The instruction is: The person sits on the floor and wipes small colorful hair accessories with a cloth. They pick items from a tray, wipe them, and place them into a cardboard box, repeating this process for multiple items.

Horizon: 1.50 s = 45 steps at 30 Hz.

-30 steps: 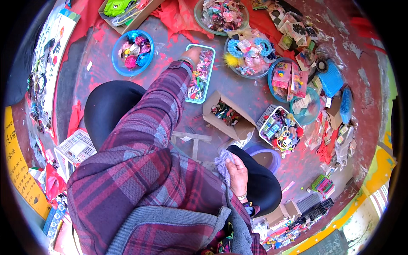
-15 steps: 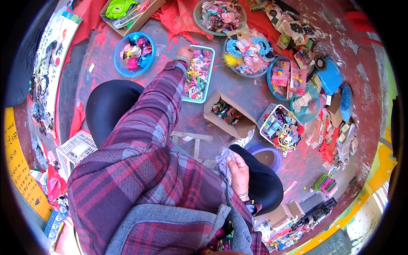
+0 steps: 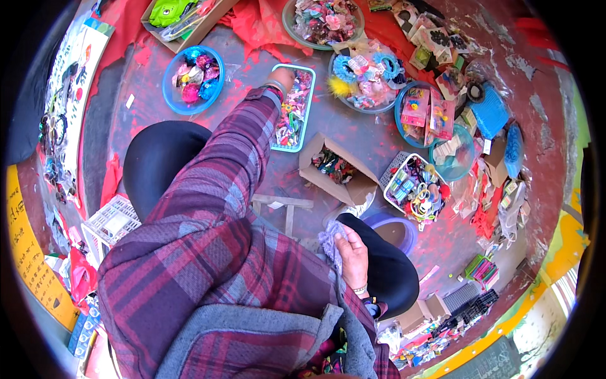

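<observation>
The left hand is reaching into the teal tray of small clips, fingers hidden, so I cannot tell its grip. The right hand, by the knee, is bunching a soft cloth. The clips look light, stiff, slippery; pinching one at its middle seems best.

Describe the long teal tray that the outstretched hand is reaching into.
The teal tray is a shallow rectangular basket, plastic by its look, with a thin turquoise rim. It lies flat on the reddish painted floor, its long side running away from the person. It is filled with small, many-coloured hair clips and trinkets. The left hand rests over its far left corner, the plaid sleeve covering its left edge. A round blue bowl sits apart to its left, a cardboard box near its closer end.
</observation>
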### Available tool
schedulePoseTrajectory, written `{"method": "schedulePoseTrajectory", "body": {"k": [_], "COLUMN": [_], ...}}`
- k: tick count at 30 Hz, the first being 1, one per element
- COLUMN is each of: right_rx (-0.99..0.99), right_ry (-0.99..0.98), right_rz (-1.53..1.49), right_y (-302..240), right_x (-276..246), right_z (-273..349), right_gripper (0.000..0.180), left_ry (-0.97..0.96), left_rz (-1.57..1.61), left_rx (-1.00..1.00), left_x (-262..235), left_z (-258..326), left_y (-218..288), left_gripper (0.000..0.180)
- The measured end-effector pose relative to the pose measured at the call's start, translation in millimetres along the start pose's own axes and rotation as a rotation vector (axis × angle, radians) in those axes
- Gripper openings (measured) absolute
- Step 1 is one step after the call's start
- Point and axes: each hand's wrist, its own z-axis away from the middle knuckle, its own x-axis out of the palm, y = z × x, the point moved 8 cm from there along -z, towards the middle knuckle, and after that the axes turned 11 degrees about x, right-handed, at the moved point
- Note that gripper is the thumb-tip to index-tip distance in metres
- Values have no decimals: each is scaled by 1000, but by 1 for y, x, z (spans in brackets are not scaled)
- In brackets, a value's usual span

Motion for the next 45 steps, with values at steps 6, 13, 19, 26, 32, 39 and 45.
{"method": "schedulePoseTrajectory", "body": {"k": [6, 13, 19, 26, 32, 39, 45], "right_rx": [-38, -114, -190, -296, -425, -485, -497], "right_ry": [-40, -125, -174, -245, -295, -260, -219], "right_rz": [11, -14, -24, -19, 3, -10, 16], "right_y": [-1, 11, 12, 13, 15, 18, 19], "right_x": [8, 7, 6, 11, 3, -19, -26], "right_z": [9, 13, 25, 37, 37, 30, 36], "right_gripper": [24, 25, 24, 24, 23, 23, 23], "left_ry": [296, 335, 461, 321, 401, 640, 786], "left_rz": [27, 1360, 1680, 893, 413, 624, 655], "left_rx": [166, -705, -818, -511, -378, -383, -378], "left_x": [-22, -9, 11, -29, -41, -100, -115], "left_z": [34, 114, 165, 175, 148, 188, 190], "left_y": [-19, 8, 39, 29, 9, 82, 111], "left_gripper": [13, 12, 12, 13, 23, 14, 16]}}
